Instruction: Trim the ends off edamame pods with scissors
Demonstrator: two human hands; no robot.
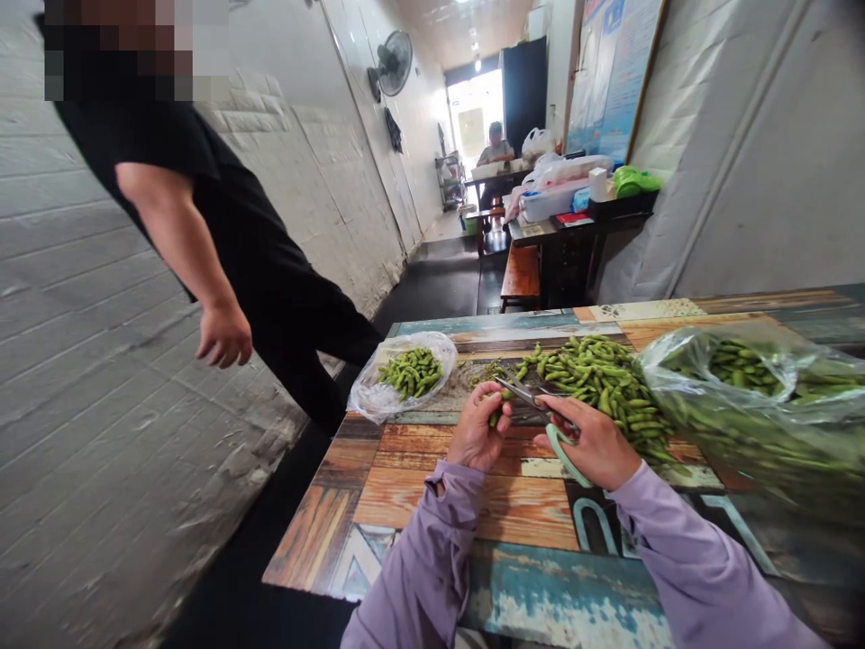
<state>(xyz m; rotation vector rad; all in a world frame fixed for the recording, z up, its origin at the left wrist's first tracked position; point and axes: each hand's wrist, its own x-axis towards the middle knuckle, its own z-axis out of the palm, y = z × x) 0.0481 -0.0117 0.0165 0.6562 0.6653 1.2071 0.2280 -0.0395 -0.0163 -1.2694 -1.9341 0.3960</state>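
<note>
My left hand (478,428) is closed around a green edamame pod (496,416), above the patterned table (419,478). In my right hand (595,442) is a pair of scissors (564,453) with pale green handles, the blades parted and pointing left at the pod. Behind my hands lies a loose heap of edamame pods (601,374). Small trimmings (483,370) are scattered to its left. A clear plastic bag (365,388) with more pods spread on it lies at the table's left end. To the right stands a large clear bag (682,361) full of pods.
At the left, a person in black (236,207) stands beside the table near the white brick wall (101,361). Farther back are a wooden bench (520,275), a dark table (533,233) loaded with bags and boxes, a wall fan (394,63) and a seated person (496,149).
</note>
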